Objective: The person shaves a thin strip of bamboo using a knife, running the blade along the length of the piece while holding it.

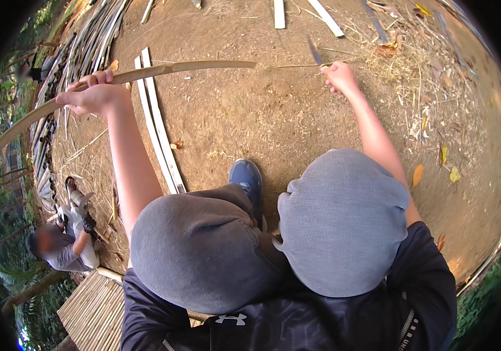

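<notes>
My left hand (95,96), out at the upper left, is closed around a long, pale bamboo strip (198,66). The strip looks curved in this view; one end runs off past the left rim and the other reaches the upper middle. At the upper right my right hand (341,77) grips a knife (315,52), its dark blade pointing up and away from me. A thin fibre or sliver stretches between the strip's tip and the knife hand; whether it is still joined to the strip I cannot tell. Both arms are extended beyond my knees.
Two white slats (160,128) lie on the dirt ground (233,117) under the strip. Stacked poles (92,41) line the upper left. Another person (72,234) sits low at the left, near a slatted bamboo platform (92,310). Shavings and dry leaves (426,105) litter the right.
</notes>
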The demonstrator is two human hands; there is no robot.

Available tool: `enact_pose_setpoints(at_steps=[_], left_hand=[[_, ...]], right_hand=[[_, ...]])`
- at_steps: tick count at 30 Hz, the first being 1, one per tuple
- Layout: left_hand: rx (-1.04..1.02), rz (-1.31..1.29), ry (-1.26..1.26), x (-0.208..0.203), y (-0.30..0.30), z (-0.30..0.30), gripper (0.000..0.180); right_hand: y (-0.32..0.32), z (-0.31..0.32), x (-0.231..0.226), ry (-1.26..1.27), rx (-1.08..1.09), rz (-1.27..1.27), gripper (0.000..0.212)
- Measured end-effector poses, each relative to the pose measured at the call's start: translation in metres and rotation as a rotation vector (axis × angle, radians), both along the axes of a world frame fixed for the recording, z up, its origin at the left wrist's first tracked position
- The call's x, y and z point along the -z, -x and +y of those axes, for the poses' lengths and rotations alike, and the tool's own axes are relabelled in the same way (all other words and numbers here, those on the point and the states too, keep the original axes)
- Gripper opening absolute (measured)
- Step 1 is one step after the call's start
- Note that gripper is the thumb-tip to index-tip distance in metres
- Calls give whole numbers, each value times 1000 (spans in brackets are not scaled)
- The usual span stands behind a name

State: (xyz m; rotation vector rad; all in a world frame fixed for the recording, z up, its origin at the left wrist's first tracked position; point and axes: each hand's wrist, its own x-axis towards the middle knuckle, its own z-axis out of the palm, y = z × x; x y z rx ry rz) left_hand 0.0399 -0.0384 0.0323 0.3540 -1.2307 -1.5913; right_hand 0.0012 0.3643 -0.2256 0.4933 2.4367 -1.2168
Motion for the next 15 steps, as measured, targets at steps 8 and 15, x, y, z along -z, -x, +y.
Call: enact_pose_setpoints(at_steps=[8,15], left_hand=[[97,36,89,-4,-2,-12,54],[65,53,48,0,-6,-7,53]], right_hand=[[-59,-71,7,152,-555,-310,27],[-27,-10,-3,-101,-168,-43,27]])
